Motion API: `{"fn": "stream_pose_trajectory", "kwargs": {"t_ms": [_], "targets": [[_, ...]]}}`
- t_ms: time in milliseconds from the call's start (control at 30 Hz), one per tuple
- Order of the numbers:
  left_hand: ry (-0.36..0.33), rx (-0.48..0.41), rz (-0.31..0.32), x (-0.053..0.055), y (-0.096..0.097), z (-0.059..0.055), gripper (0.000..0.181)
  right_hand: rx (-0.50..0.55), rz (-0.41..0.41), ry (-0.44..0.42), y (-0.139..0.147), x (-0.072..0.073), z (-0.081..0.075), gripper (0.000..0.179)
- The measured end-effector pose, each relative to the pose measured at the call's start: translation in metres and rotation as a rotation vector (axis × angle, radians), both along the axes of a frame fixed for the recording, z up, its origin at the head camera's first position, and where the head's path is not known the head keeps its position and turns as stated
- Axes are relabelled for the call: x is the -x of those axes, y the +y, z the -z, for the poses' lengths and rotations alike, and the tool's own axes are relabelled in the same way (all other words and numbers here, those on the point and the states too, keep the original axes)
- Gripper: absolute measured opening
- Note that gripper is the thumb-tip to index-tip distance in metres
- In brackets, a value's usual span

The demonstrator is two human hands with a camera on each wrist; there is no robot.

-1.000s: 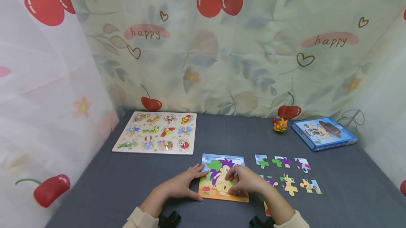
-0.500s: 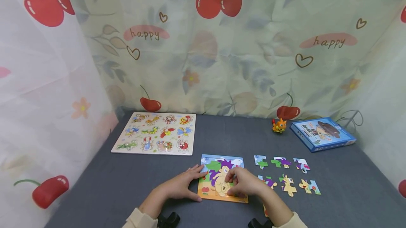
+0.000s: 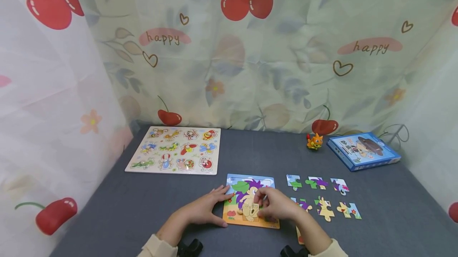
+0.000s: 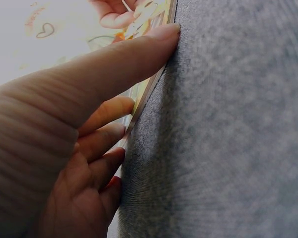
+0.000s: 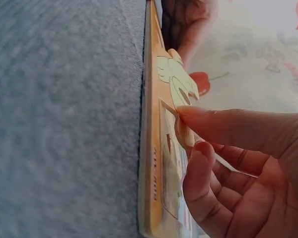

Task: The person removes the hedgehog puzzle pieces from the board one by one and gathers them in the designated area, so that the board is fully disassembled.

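A cartoon jigsaw board (image 3: 250, 177) with a purple-haired figure lies on the dark tabletop, its middle between my hands. My left hand (image 3: 205, 206) rests at the board's left side, fingers extended over the edge; in the left wrist view the thumb (image 4: 161, 37) touches the rim. With thumb and index finger, my right hand (image 3: 280, 204) pinches a cream jigsaw piece (image 3: 250, 211) above the board's lower part. The right wrist view shows that piece (image 5: 179, 82) tilted up, one edge near the recess. My right fingers hide part of the board's right side.
Several loose jigsaw pieces (image 3: 325, 208) lie in rows to the right, one partly behind my right forearm. A white insect puzzle board (image 3: 173, 149) lies back left. At the back right are a small orange toy figure (image 3: 315, 142) and a blue box (image 3: 365, 150).
The jigsaw piece under my right fingers lay flatter on the board before; now it is tilted up more, its outline plainer. My left hand has stayed in place.
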State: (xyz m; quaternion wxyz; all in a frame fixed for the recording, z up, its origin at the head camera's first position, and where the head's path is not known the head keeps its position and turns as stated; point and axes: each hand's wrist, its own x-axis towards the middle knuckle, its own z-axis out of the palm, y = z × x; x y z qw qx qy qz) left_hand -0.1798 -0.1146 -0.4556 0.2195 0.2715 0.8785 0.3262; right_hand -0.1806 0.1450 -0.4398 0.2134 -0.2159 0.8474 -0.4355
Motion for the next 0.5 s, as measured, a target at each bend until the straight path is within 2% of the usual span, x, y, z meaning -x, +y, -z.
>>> {"fn": "stream_pose_trajectory", "kwargs": {"t_ms": [500], "targets": [[-0.008, 0.006, -0.003, 0.0001, 0.0, -0.0005, 0.078, 0.028, -0.016, -0.04, 0.0061, 0.0031, -0.0045, 0.018]]}}
